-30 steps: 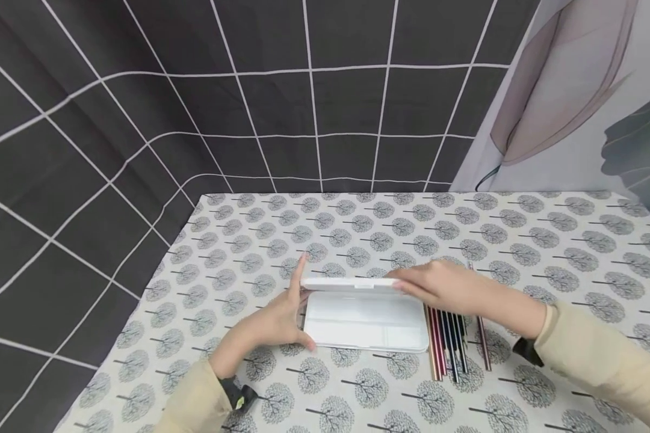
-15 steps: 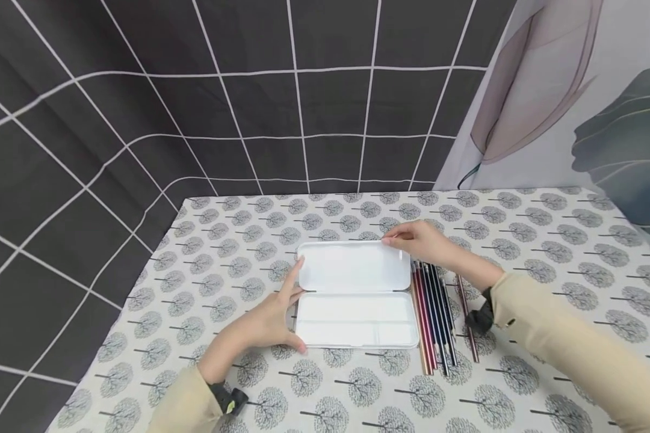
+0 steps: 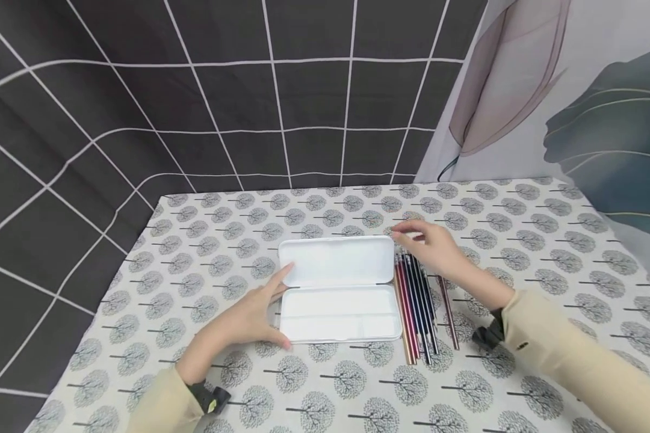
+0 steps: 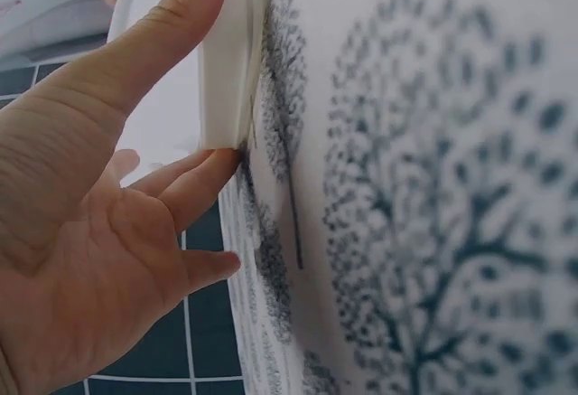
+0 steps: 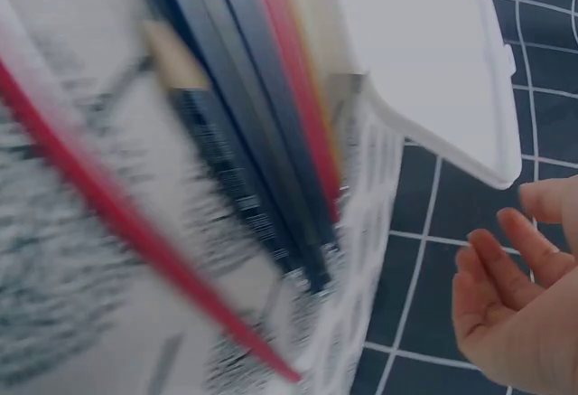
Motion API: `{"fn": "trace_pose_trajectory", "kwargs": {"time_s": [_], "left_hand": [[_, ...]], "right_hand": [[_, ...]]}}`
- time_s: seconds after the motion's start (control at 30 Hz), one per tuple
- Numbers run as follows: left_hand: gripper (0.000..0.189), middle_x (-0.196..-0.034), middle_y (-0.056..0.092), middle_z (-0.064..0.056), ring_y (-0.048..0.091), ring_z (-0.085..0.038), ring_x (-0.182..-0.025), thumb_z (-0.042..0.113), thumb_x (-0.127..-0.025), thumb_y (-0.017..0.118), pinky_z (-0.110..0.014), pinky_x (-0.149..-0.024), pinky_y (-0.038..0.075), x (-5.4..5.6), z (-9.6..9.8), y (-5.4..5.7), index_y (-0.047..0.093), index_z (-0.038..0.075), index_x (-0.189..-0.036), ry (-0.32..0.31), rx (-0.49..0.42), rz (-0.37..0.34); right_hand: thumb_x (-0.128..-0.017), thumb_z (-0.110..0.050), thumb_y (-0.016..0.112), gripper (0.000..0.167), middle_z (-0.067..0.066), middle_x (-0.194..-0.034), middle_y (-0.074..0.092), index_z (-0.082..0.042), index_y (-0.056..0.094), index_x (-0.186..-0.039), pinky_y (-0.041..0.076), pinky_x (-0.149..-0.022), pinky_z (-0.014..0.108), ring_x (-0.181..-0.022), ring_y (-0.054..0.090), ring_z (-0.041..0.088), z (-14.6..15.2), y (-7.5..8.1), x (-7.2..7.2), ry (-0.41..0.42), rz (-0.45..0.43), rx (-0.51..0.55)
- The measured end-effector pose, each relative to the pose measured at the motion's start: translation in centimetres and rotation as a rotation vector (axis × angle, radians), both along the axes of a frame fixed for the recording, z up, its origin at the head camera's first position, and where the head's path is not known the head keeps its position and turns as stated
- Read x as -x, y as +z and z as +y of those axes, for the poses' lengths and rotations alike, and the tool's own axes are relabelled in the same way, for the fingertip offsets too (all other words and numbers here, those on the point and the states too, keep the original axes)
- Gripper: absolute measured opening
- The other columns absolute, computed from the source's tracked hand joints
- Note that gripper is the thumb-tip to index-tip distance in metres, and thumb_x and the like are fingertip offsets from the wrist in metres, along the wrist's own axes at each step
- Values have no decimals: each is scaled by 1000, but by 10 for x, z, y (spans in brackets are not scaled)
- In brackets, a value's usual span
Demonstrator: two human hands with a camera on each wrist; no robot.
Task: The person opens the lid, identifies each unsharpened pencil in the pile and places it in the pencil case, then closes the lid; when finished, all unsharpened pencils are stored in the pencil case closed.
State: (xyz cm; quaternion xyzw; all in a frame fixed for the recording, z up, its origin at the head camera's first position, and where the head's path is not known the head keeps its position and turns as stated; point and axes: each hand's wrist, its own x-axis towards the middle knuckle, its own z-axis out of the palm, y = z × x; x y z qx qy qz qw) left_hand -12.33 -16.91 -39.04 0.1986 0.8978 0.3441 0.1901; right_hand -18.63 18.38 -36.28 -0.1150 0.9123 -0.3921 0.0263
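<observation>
A white hinged pencil case lies open on the table, its lid [image 3: 336, 261] tipped back and its shallow, divided base [image 3: 325, 304] facing up. My left hand [image 3: 249, 319] holds the case's left end, thumb at the front corner and forefinger up by the lid. In the left wrist view the thumb [image 4: 172, 24] crosses the case's pale side, with other fingertips at its far corner. My right hand [image 3: 436, 249] hovers just off the lid's upper right corner, fingers loosely bent and holding nothing. Right beside the case lies a row of pencils [image 3: 414, 307], red, dark blue and gold-brown.
One dark red pencil [image 3: 448, 316] lies apart, right of the row. A tree-print cloth [image 3: 238, 234] covers the table. Behind and to the left hangs a dark curtain [image 3: 314, 96] with a white grid; a leaf-print curtain [image 3: 520, 90] hangs at the back right.
My right hand has swung the lid up and back from edge-on, then let go and shifted slightly right. The left hand keeps its hold. The head view has turned a little right.
</observation>
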Motion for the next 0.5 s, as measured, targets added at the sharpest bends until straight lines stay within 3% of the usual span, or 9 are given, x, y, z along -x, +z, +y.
{"fn": "trace_pose_trajectory", "kwargs": {"time_s": [0.1,0.23,0.37,0.5], "left_hand": [[135,-143,42,-11,25,-41,-136,45,-47,87,-56,-113,6,-5,-1,-1,1,32,-150,27,25,8],[131,-143,43,-3,10,-52,-135,51,-50,84,-63,-109,-1,-9,-2,-3,0,35,-150,34,76,39],[131,-141,46,-3,24,-46,-134,49,-51,84,-62,-110,14,-8,-2,-2,-1,32,-150,22,70,65],[132,-138,48,-6,33,-39,-132,47,-51,85,-58,-110,18,-7,-1,-1,-1,29,-150,2,49,68]], "right_hand": [[-94,-27,55,32,16,-109,66,-4,61,-116,54,-80,41,-94,62,30,9,-6,-10,10,-27,-57],[-88,-19,62,25,8,-87,68,-2,65,-106,53,-65,28,-74,61,19,17,-14,-22,48,-78,-114],[-86,-21,65,21,0,-71,63,-5,67,-99,48,-48,24,-59,57,14,14,-21,-29,70,-166,-127],[-86,-23,65,16,1,-60,58,-8,68,-90,47,-42,27,-50,56,15,8,-25,-32,59,-209,-149]]}}
